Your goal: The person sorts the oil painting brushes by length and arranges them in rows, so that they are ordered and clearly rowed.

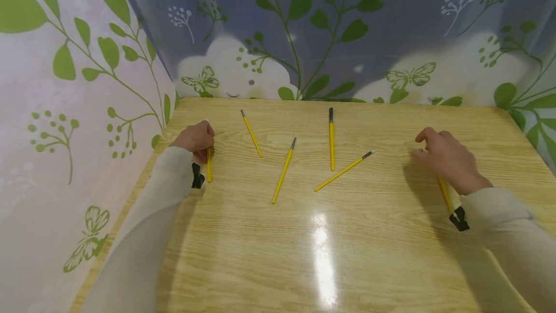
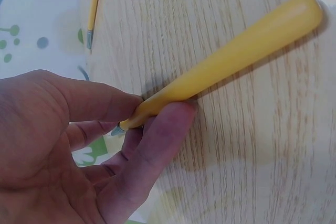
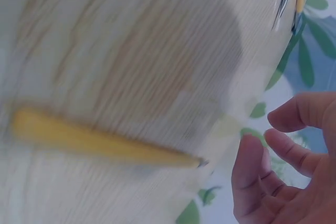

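At the left side of the table, my left hand (image 1: pixel 193 138) pinches a paintbrush (image 2: pixel 236 51) between thumb and fingers near its metal ferrule. Its yellow handle points toward me in the head view, and its bristles are hidden by the fingers. My right hand (image 1: pixel 449 158) is over the right side of the table, its fingers loosely bent and holding nothing. Another yellow paintbrush (image 1: pixel 444 194) lies below this hand, partly covered by it in the head view. The right wrist view shows that paintbrush (image 3: pixel 105 142) blurred, apart from the fingertips.
Between the hands, several more paintbrushes lie spread out: a short one (image 1: pixel 252 134), a slanted one (image 1: pixel 284 170), a flat-tipped one (image 1: pixel 332 144) and a diagonal one (image 1: pixel 345 173). A leaf-patterned wall covering (image 1: pixel 304 37) borders the wooden table (image 1: pixel 243 255) at the back and left.
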A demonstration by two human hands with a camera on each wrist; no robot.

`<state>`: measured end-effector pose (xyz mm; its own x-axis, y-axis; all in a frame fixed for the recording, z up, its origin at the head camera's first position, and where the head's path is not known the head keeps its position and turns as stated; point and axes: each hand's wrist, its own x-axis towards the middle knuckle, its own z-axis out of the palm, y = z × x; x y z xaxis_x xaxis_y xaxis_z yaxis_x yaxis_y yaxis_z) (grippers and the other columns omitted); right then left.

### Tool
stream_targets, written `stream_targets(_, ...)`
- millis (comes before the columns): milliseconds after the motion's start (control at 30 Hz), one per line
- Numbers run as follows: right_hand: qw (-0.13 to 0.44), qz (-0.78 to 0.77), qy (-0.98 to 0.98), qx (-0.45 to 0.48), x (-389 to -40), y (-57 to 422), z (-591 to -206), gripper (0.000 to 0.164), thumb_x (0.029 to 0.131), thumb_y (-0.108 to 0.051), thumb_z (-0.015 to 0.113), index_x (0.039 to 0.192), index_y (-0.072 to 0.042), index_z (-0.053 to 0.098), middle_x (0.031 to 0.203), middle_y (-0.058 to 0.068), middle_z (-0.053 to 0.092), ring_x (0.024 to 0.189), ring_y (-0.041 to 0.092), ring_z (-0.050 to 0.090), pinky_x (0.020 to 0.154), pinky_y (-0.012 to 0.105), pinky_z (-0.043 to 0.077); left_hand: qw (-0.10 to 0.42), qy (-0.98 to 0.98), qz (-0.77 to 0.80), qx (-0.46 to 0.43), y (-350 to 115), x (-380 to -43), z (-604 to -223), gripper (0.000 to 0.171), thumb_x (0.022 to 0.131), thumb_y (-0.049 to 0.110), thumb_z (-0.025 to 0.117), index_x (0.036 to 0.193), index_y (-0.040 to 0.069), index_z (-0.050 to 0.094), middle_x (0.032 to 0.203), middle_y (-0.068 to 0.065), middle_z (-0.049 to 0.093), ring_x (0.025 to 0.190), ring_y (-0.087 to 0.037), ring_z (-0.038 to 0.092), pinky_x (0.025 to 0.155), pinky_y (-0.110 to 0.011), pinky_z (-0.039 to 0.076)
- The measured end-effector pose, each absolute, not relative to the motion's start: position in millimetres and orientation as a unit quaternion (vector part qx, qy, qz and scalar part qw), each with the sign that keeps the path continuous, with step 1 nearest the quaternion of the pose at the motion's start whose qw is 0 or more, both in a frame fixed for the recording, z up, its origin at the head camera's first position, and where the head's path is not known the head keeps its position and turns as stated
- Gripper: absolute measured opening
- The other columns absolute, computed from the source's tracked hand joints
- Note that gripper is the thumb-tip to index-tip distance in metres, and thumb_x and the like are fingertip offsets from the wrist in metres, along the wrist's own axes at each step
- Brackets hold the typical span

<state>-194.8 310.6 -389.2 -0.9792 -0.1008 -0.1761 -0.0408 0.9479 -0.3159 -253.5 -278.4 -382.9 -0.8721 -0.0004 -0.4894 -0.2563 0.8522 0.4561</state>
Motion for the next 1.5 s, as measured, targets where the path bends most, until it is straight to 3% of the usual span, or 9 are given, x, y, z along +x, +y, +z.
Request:
stream_targets(533,0.105,-0.202,0.97,-0.083,-190.3,241.9,-397.4,0.042,0.11,-0.03,0.05,0.141,-0.004,0.056,0.126,0.03,0.064,0.078,0.028,0.065,0.055,0.036,0.048,0.247,0.929,0.267,-0.069,-278.6,-252.9,-382.1,0.024,0.11,0.009,0.048,0.133,0.001,0.044,0.101,-0.022,0.06,0.069,-0.025,0.07,0.064,-0.034,0.067)
stream_targets(800,0.106,-0.208,0.968,-0.097,-187.0,215.6,-400.7,0.037,0.108,-0.027,0.055,0.138,-0.007,0.061,0.12,0.023,0.074,0.076,0.024,0.066,0.053,0.034,0.047,0.241,0.931,0.267,-0.063,-278.3,-250.5,-379.4,0.023,0.111,0.01,0.048,0.133,0.001,0.044,0.099,-0.022,0.062,0.067,-0.025,0.07,0.064,-0.035,0.066)
stream_targets(1100,0.11,-0.206,0.966,-0.11,-186.1,197.0,-404.1,0.037,0.106,-0.026,0.056,0.137,-0.007,0.063,0.126,0.024,0.075,0.101,0.035,0.075,0.062,0.039,0.057,0.246,0.929,0.268,-0.07,-278.5,-253.8,-383.4,0.024,0.11,0.008,0.047,0.133,0.002,0.044,0.095,-0.02,0.061,0.065,-0.023,0.067,0.063,-0.033,0.066)
stream_targets(1500,0.098,-0.185,0.969,-0.127,-186.7,180.7,-407.6,0.027,0.104,-0.025,0.059,0.121,-0.008,0.071,0.112,0.016,0.078,0.082,0.025,0.071,0.06,0.036,0.054,0.247,0.926,0.276,-0.073,-280.3,-254.5,-383.4,0.026,0.11,0.008,0.047,0.135,0.002,0.043,0.098,-0.022,0.06,0.065,-0.024,0.068,0.064,-0.034,0.067)
